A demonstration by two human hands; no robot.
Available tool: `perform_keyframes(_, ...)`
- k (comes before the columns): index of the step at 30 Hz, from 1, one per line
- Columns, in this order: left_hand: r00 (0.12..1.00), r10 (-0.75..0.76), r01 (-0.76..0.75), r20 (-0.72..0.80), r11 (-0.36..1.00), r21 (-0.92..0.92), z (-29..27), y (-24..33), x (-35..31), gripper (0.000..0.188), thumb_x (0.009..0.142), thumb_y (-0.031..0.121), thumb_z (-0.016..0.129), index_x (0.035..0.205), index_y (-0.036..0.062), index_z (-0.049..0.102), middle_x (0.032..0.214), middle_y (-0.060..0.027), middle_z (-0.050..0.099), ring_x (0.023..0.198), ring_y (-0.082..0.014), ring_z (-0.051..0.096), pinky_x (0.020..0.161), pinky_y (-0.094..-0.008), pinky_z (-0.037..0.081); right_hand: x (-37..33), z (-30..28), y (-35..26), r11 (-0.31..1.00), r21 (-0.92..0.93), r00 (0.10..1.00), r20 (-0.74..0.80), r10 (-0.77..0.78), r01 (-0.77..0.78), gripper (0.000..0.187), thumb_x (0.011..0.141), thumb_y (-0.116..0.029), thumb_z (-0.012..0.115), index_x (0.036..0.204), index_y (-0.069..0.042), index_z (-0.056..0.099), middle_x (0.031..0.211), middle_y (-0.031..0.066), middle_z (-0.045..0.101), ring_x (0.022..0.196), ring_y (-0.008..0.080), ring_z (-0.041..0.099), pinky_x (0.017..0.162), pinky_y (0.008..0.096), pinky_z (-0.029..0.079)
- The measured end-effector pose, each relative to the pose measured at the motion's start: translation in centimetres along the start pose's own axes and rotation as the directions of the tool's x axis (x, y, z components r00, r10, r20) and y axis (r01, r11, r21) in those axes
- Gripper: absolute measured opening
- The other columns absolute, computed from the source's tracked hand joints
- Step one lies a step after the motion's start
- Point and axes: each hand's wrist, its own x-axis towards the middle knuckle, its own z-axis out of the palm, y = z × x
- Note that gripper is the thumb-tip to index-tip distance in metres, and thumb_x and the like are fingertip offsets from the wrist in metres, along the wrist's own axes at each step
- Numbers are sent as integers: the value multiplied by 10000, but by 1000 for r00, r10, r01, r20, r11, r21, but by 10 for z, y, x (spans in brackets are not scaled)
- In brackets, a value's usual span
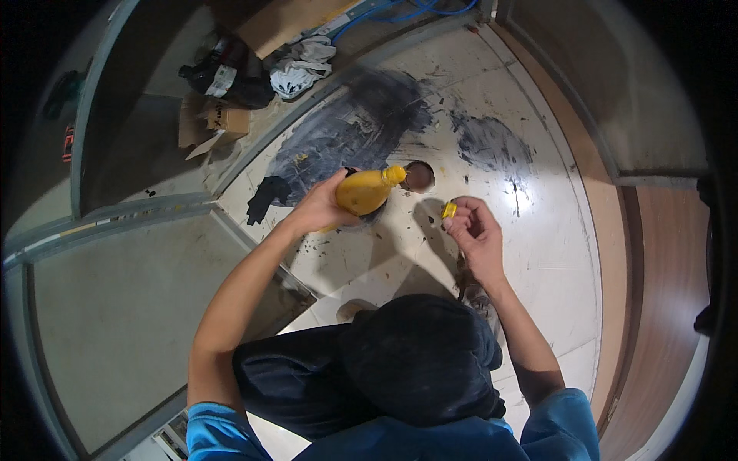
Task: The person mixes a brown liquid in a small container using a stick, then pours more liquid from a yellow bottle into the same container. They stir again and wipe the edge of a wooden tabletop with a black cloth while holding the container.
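We had the yellow bottle [366,192] gripped in our left hand [323,206], tipped over the floor hole [418,177], its cap [449,209] pinched in right-hand fingers [461,223]. Too much tilt probably meant spilling across the tile [538,253].

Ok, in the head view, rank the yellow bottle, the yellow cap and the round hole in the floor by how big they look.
1. Yellow bottle, in the left hand.
2. Round hole.
3. Yellow cap, in the right hand.
All sit at similar distance, so the order seems safe.
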Motion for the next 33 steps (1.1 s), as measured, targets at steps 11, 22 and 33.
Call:
perform_keyframes(11,988,152,-150,18,987,-61,12,10,0,897,706,98,955,1487,126,513,1325,-73,687,1264,-218,658,1087,-387,518,59,34,-96,620,-560,829,457,-322,550,340,933,-46,787,1258,-36,690,1089,116,702,915,262,696,797,375,560)
perform_keyframes(22,952,261,-260,158,965,-32,-2,7,2,986,617,149,969,1452,34,458,1281,-176,723,1221,-362,694,1056,-425,523,74,44,-142,270,-366,422,886,-193,891,453,850,51,733,1284,-34,636,1111,158,647,1071,372,672,917,449,580)
perform_keyframes(33,958,270,-270,92,963,-15,1,4,-3,944,629,165,965,1421,0,479,1323,-213,694,1259,-375,674,1066,-438,519,79,56,-132,312,-595,653,747,-125,741,277,1017,-242,740,1137,3,691,1016,180,700,917,392,713,779,470,568)
